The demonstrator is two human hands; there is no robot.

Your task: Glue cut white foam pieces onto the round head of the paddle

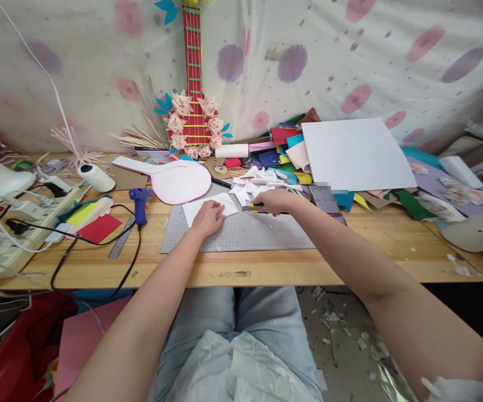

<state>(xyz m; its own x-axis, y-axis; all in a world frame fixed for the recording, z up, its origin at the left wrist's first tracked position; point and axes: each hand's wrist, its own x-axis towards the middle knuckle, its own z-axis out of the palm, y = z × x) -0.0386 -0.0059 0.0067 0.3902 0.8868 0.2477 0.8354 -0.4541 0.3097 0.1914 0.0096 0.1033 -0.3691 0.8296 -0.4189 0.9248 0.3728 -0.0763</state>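
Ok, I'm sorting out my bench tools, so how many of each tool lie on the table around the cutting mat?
Glue gun: 1
Ruler: 1
Knife, held in the right hand: 1
Power strip: 1
Total: 4

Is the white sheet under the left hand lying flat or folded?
Flat: the white sheet lies spread on the grey cutting mat, pressed by the left hand.

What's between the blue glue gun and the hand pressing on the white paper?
In the head view, bare grey cutting mat and wood separate glue gun from left hand on white paper.
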